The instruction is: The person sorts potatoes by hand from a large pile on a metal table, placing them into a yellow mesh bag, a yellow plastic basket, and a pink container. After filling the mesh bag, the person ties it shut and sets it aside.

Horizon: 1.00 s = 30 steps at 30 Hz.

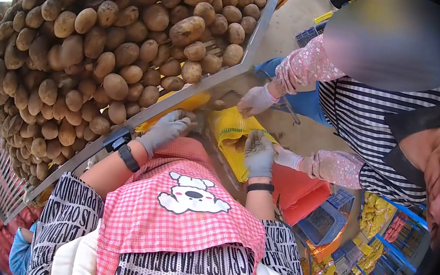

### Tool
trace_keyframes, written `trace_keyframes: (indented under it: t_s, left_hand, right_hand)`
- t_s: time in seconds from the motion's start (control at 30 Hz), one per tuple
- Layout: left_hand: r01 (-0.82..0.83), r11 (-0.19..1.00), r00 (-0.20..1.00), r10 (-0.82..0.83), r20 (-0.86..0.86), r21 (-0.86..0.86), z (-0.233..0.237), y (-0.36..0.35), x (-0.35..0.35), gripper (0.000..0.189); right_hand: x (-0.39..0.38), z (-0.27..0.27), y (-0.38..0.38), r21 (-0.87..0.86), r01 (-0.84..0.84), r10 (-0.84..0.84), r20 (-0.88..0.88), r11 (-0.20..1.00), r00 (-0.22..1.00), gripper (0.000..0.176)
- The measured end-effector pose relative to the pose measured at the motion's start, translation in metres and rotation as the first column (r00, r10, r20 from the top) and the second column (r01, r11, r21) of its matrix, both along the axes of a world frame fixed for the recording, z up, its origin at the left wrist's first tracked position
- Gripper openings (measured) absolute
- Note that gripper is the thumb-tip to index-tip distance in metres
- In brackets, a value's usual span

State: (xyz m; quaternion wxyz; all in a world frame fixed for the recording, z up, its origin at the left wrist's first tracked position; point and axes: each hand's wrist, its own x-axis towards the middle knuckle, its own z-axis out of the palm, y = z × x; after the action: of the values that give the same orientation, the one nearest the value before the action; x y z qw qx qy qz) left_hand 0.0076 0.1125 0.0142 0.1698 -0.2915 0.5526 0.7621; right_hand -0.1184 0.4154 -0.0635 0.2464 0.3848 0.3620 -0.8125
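My left hand [169,130], in a grey glove, is beside the metal rim of the potato bin, its fingers curled. What it holds, if anything, is hidden. A yellow sack [235,134] with a green stitched band hangs in front of me, its mouth partly open. My right hand [259,155], also gloved, is closed at the sack's right edge. Across from me a co-worker's gloved hand [257,99] is at the sack's far side. Their other gloved hand [288,158] is close beside my right hand.
Potatoes [118,33] are heaped in the bin at upper left, bounded by a metal rim [227,74]. The co-worker in a striped top [366,113] stands opposite. A red sack [298,192], blue crates [324,223] and filled yellow sacks [376,215] are at the right.
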Motion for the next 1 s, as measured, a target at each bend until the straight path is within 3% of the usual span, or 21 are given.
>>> trace_keyframes:
  t_s: [0.13,0.2,0.27,0.33,0.43,0.47,0.53,0.6,0.67,0.73,0.83,0.87,0.9,0.93,0.97,1.0]
  left_hand:
    - [-0.083,0.994,0.995,0.087,-0.056,0.074,0.001,0.004,0.044,0.028]
    - [-0.107,0.986,0.992,0.115,-0.059,0.127,0.001,0.000,0.070,0.028]
    - [0.101,0.991,0.992,-0.094,0.081,-0.085,-0.013,-0.007,0.096,0.027]
    - [0.114,0.979,0.990,-0.097,0.105,-0.170,-0.078,-0.013,0.143,0.028]
    - [0.133,0.916,0.990,-0.104,0.094,-0.378,-0.110,-0.027,0.181,0.025]
    - [0.129,0.915,0.990,-0.097,0.102,-0.383,-0.124,-0.035,0.189,0.025]
    - [0.091,0.976,0.941,-0.019,0.337,-0.199,-0.174,-0.049,0.203,0.024]
    - [0.130,0.958,0.919,-0.019,0.394,-0.257,-0.216,-0.061,0.204,0.026]
    - [0.173,0.937,0.891,-0.018,0.454,-0.303,-0.259,-0.067,0.200,0.030]
    - [0.290,0.724,0.852,0.103,0.514,-0.626,-0.299,-0.069,0.197,0.045]
    - [0.251,0.763,0.818,0.162,0.552,-0.596,-0.288,-0.069,0.164,0.059]
    - [0.242,0.772,0.815,0.167,0.555,-0.588,-0.330,-0.069,0.173,0.059]
    - [0.256,0.496,0.868,0.260,0.423,-0.830,-0.395,-0.068,0.192,0.064]
    - [0.233,0.157,0.917,0.294,0.271,-0.960,-0.435,-0.062,0.202,0.068]
    - [0.294,0.476,0.878,0.209,0.432,-0.829,-0.381,-0.064,0.179,0.063]
    - [0.298,0.481,0.875,0.207,0.437,-0.825,-0.371,-0.062,0.169,0.063]
  right_hand:
    - [0.050,0.018,-0.010,-0.064,-0.025,0.023,-0.034,0.998,0.999,0.032]
    - [0.080,0.044,-0.019,-0.180,-0.072,0.058,-0.082,0.981,0.995,0.033]
    - [0.119,0.057,-0.027,-0.212,-0.092,0.071,-0.103,0.973,0.992,0.033]
    - [0.157,0.055,-0.036,-0.157,-0.269,0.244,-0.163,0.950,0.956,0.033]
    - [0.208,0.036,-0.051,-0.249,-0.313,0.296,-0.103,0.917,0.950,0.041]
    - [0.224,0.031,-0.054,-0.282,-0.319,0.308,-0.086,0.905,0.948,0.041]
    - [0.251,0.036,-0.060,-0.219,-0.323,0.332,0.006,0.921,0.943,0.041]
    - [0.269,0.041,-0.061,-0.126,-0.336,0.352,0.134,0.933,0.926,0.041]
    - [0.284,0.029,-0.047,-0.116,-0.384,0.399,0.153,0.916,0.904,0.041]
    - [0.292,0.014,-0.031,-0.122,-0.354,0.374,0.255,0.927,0.892,0.041]
    - [0.299,-0.004,-0.009,-0.081,-0.345,0.354,0.286,0.935,0.891,0.041]
    - [0.297,-0.010,-0.003,-0.057,-0.305,0.308,0.291,0.951,0.906,0.040]
    - [0.294,-0.015,0.001,-0.048,-0.315,0.315,0.292,0.948,0.903,0.040]
    - [0.294,-0.017,0.004,-0.026,-0.311,0.303,0.314,0.950,0.900,0.039]
    - [0.295,-0.019,0.007,-0.007,-0.302,0.287,0.336,0.953,0.897,0.039]
    - [0.295,-0.024,0.008,-0.003,-0.303,0.286,0.343,0.953,0.895,0.039]
